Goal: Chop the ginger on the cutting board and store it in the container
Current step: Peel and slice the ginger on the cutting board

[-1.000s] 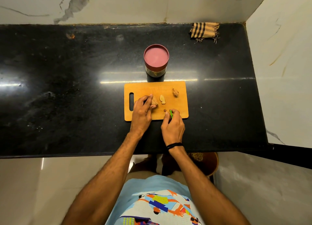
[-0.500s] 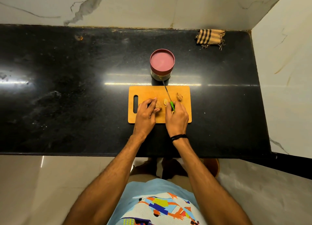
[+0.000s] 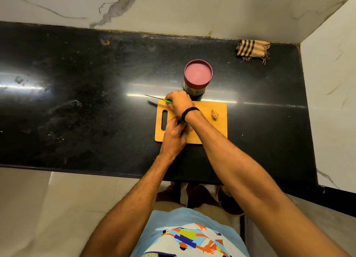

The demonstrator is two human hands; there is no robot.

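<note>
Head view: the right hand (image 3: 179, 103) was closed around the green handle of a knife (image 3: 168, 101) above the far left corner of the cutting board (image 3: 206, 107), blade pointing left past the board's edge. The left hand (image 3: 174, 133) rested on the board's near half, fingers curled down beneath the right wrist; whether it held anything could not be determined. 1 ginger piece (image 3: 214, 114) lay loose on the board's right part. The lidded container (image 3: 198, 74) stood upright just behind the board's far edge. A striped cloth (image 3: 253, 49) lay well behind the board, to its right.
</note>
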